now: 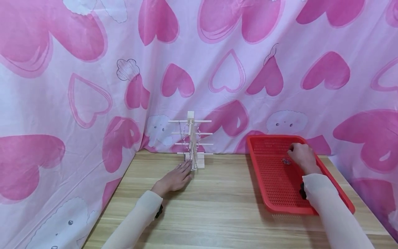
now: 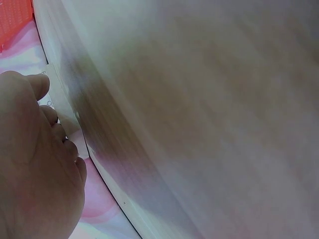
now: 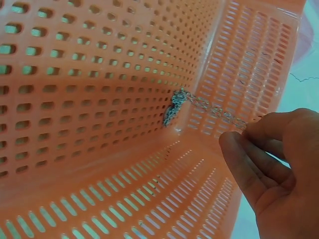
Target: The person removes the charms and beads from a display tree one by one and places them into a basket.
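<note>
My right hand pinches one end of a silver chain between thumb and fingertips, over the far part of the red basket. From that pinch the chain slants to a small bunched heap on the basket floor. At the middle of the table, my left hand lies with fingers extended at the base of a wooden stand. Several pegs stick out from the upright stand, and a beaded strand and thin chains hang on it. In the left wrist view the fingertips overlap the pale base.
The red plastic basket with perforated walls sits on the right side of the wood-grain table. A pink heart-print cloth hangs close behind the table and along its sides.
</note>
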Available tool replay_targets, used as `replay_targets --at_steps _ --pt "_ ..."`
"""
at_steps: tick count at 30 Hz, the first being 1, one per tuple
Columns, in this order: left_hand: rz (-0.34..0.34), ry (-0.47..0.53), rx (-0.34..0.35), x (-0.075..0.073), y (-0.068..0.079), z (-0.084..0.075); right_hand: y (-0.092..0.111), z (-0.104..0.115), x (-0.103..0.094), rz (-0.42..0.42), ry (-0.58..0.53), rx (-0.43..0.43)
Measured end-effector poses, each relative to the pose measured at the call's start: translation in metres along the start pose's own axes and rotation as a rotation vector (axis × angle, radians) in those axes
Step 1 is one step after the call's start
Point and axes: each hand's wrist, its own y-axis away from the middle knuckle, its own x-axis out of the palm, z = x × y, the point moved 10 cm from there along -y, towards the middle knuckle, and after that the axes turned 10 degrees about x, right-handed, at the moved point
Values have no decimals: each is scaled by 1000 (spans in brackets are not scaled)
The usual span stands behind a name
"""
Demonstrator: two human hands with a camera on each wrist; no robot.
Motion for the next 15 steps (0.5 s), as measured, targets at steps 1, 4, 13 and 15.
replay_targets --at_steps 1,4,13,15 --pt "0 -2 -3 2 0 1 0 -1 2 13 -2 3" --pt "-6 3 -5 4 -1 3 1 -6 8 54 -9 18" --pt "-12 -8 11 4 -3 5 -1 -13 12 74 -9 33" --pt "-3 -19 7 5 -3 7 -1 -12 12 71 -10 36"
